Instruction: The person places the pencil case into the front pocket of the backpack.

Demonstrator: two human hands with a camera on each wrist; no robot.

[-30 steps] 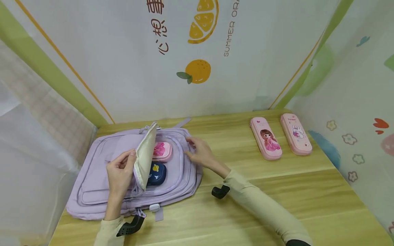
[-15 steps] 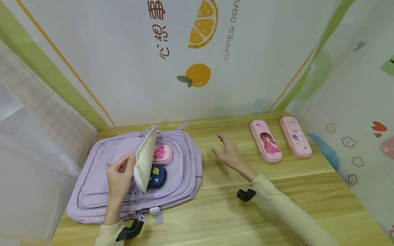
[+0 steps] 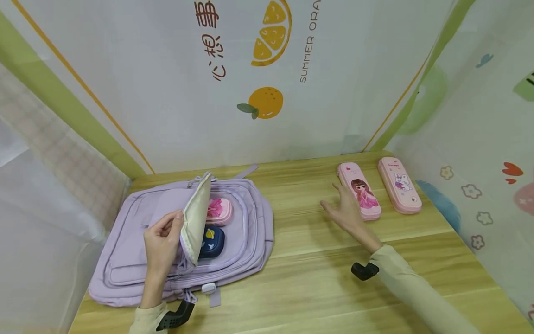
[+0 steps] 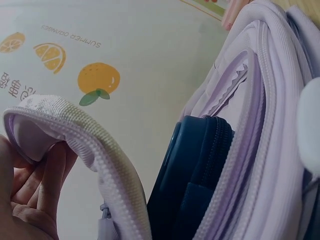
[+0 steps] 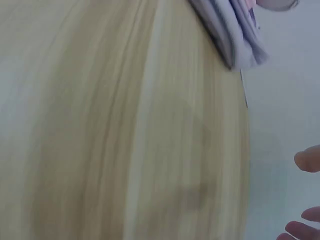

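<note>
A lilac backpack (image 3: 146, 250) lies flat on the table at left. My left hand (image 3: 162, 239) pinches the edge of its pocket flap (image 3: 195, 218) and holds it raised, cream lining showing. Partly hidden behind the flap, a pink pencil case (image 3: 219, 211) and a dark blue case (image 3: 212, 242) with a planet print lie in the opened pocket. In the left wrist view the blue case (image 4: 192, 170) sits beside the zipper. My right hand (image 3: 347, 211), fingers spread and holding nothing, is just left of a pink pencil case with a doll print (image 3: 364, 192) and overlaps its edge in the head view.
Right of the doll case lies another pink pencil case with a rabbit print (image 3: 400, 185). The wooden table (image 3: 300, 283) ends at a printed curtain (image 3: 317, 120) behind and another at right. A strap (image 3: 247, 171) sticks out behind the backpack.
My right hand has moved right, away from the backpack's edge, over the table to the doll-print pencil case. The left hand keeps holding the flap in the same place.
</note>
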